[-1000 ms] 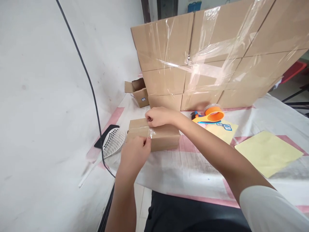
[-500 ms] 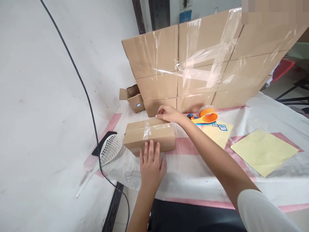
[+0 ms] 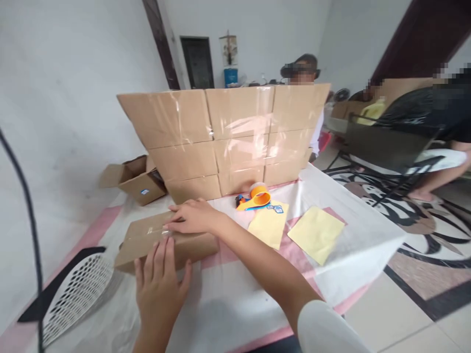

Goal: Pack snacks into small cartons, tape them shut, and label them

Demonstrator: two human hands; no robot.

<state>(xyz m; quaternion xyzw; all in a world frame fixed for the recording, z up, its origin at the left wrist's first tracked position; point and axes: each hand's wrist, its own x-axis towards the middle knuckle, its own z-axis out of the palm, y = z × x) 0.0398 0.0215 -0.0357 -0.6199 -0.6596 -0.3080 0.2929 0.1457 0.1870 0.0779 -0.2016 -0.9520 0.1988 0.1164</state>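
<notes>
A closed cardboard box (image 3: pixel 142 226) lies on the table, with a strip of clear tape across its top. My left hand (image 3: pixel 161 274) rests against its near side, fingers stretched out and pointing up towards the top edge. Over the top of the box lies my right hand (image 3: pixel 195 215), its fingers extended across the taped seam. Both hands are open and touch the box without gripping it. Beyond my right forearm is an orange tape dispenser (image 3: pixel 259 197), beside yellow paper (image 3: pixel 270 228) bearing blue-edged stickers (image 3: pixel 275 209).
A tall wall of taped cardboard boxes (image 3: pixel 241 132) stands behind. An open small box (image 3: pixel 143 184) is at its left. A white perforated paddle (image 3: pixel 79 289) and a dark cable (image 3: pixel 27 211) are leftward. Another yellow sheet (image 3: pixel 317 234) lies right. People sit beyond the table.
The view has swung to the right and up, showing more of the room. My right hand has come down from above the box's far edge onto its top; my left hand stays at the near side.
</notes>
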